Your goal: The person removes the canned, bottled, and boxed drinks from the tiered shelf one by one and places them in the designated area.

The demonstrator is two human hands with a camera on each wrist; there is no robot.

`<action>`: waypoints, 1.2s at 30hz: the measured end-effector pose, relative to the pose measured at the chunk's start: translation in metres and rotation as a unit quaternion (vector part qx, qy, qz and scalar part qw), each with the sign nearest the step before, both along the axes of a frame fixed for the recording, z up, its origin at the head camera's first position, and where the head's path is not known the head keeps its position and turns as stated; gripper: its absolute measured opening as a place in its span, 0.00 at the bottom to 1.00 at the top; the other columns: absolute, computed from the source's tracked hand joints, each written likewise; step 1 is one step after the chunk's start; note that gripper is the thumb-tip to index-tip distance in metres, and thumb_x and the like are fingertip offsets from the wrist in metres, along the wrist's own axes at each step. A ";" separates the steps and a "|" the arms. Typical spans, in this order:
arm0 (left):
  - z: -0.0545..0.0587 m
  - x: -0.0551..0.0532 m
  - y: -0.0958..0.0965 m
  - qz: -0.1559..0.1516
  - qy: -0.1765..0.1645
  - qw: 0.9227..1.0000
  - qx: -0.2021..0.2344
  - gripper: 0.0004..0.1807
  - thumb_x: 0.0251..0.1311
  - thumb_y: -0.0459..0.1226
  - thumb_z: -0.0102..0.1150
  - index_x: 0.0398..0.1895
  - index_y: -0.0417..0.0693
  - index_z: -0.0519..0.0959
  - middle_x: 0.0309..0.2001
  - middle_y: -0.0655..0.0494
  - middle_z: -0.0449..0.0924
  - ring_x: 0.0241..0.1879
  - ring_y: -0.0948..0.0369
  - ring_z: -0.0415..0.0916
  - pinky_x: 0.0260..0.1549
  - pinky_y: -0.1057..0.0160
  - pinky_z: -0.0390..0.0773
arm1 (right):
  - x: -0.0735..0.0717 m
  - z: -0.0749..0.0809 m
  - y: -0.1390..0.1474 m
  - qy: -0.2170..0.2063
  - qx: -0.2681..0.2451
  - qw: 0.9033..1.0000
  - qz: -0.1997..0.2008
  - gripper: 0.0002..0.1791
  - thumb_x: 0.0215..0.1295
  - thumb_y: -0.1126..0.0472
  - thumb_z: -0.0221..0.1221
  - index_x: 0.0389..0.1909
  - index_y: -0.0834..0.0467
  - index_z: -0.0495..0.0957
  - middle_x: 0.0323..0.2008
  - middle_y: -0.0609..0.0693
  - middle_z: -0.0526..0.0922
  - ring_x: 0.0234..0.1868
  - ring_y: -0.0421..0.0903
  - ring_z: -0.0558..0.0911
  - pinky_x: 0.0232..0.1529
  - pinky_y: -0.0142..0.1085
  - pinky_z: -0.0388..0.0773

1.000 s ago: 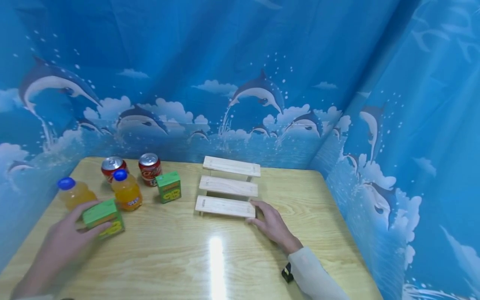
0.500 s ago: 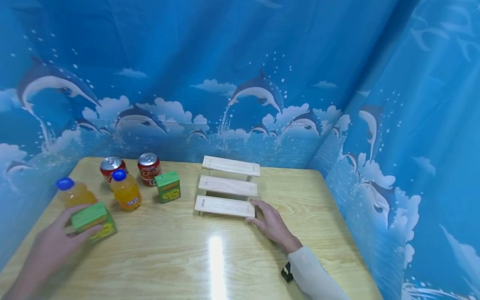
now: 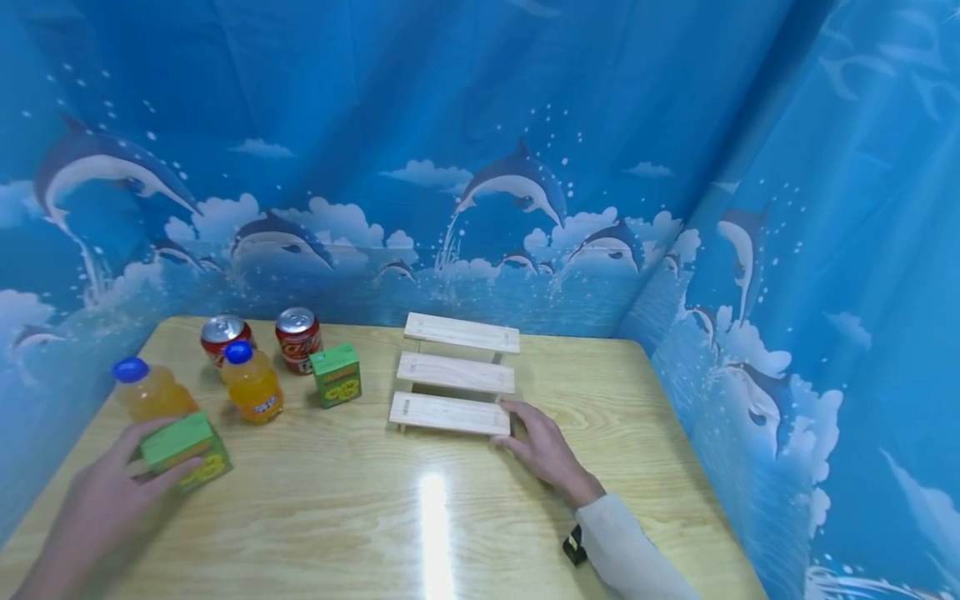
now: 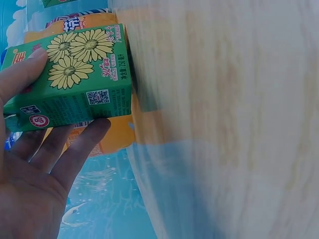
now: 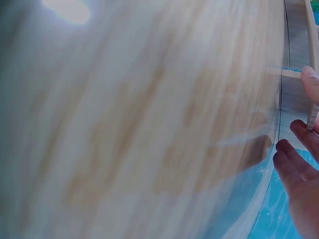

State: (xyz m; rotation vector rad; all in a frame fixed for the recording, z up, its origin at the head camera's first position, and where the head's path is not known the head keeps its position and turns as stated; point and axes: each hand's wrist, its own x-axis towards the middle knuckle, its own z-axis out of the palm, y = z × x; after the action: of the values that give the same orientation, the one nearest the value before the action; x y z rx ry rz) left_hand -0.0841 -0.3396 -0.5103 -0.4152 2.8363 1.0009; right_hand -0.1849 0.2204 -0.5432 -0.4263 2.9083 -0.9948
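My left hand (image 3: 105, 492) grips a green drink carton (image 4: 82, 74) with yellow flowers printed on it, thumb on one face and fingers on the opposite one. Whether the carton touches the table cannot be told. Just behind it stands an orange drink bottle (image 3: 153, 392) with a blue cap, partly hidden by the carton. At the right, my right hand (image 3: 543, 446) holds the right end of the lowest board of a three-step wooden stand (image 3: 450, 412), its thumb and fingers about the board's corner. In the right wrist view, the fingertips (image 5: 299, 127) show at the board's edge.
A second orange drink bottle (image 3: 255, 387) and another green carton (image 3: 337, 379) stand left of the stand. Two red cans (image 3: 300, 342) are behind them. A blue dolphin-print curtain (image 3: 450, 208) borders the wooden table (image 3: 337, 517) at the back and sides.
My left hand has moved a little left and toward me with the green carton, mostly in the first half second. The right hand and the stand have stayed put.
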 end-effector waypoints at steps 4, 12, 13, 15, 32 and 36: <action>-0.001 0.002 0.001 0.000 0.015 1.000 0.001 0.52 0.73 0.61 0.65 0.82 0.34 0.57 0.71 0.17 0.64 0.59 0.21 0.72 0.44 0.26 0.80 | 0.000 -0.001 0.001 0.003 0.003 1.000 0.000 0.37 0.67 0.46 0.74 0.75 0.52 0.77 0.75 0.54 0.78 0.77 0.58 0.76 0.79 0.57 0.71; -0.004 0.002 0.001 -0.003 0.033 0.999 0.005 0.49 0.74 0.56 0.67 0.81 0.32 0.58 0.69 0.17 0.66 0.57 0.22 0.74 0.42 0.30 0.84 | 0.000 -0.002 0.001 0.006 0.002 1.000 -0.002 0.37 0.67 0.46 0.74 0.74 0.52 0.77 0.75 0.54 0.78 0.77 0.58 0.76 0.79 0.57 0.72; -0.005 0.002 0.000 -0.004 0.033 0.999 0.005 0.49 0.74 0.56 0.67 0.81 0.32 0.57 0.69 0.17 0.66 0.58 0.21 0.74 0.43 0.30 0.84 | 0.000 -0.002 0.001 0.005 0.002 1.000 -0.001 0.37 0.67 0.47 0.74 0.74 0.52 0.77 0.75 0.54 0.78 0.77 0.59 0.76 0.79 0.57 0.72; -0.006 0.002 -0.001 -0.008 0.033 0.999 0.005 0.49 0.74 0.56 0.67 0.81 0.32 0.57 0.69 0.17 0.66 0.58 0.21 0.74 0.43 0.29 0.83 | 0.000 -0.002 0.000 0.006 0.005 1.000 0.000 0.37 0.67 0.47 0.74 0.74 0.52 0.77 0.75 0.55 0.78 0.77 0.59 0.76 0.79 0.57 0.72; 0.008 0.002 0.000 0.004 0.007 0.999 0.033 0.53 0.76 0.64 0.57 0.87 0.38 0.52 0.77 0.15 0.54 0.63 0.17 0.65 0.48 0.21 0.78 | 0.000 0.000 0.002 0.001 0.005 1.000 0.002 0.38 0.69 0.44 0.73 0.76 0.52 0.76 0.75 0.55 0.78 0.77 0.60 0.76 0.79 0.59 0.70; 0.013 0.000 0.001 0.000 0.027 0.999 0.041 0.52 0.76 0.64 0.58 0.85 0.37 0.54 0.79 0.18 0.55 0.67 0.18 0.62 0.54 0.17 0.71 | 0.002 0.000 0.002 0.005 0.015 1.000 0.001 0.38 0.70 0.44 0.72 0.77 0.52 0.75 0.76 0.55 0.78 0.77 0.60 0.76 0.79 0.60 0.71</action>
State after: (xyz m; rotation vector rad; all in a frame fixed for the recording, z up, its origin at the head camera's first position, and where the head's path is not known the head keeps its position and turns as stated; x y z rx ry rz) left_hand -0.0836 -0.3386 -0.4976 -0.3851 2.8295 1.1401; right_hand -0.1833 0.2223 -0.5431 -0.4341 2.9274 -0.9512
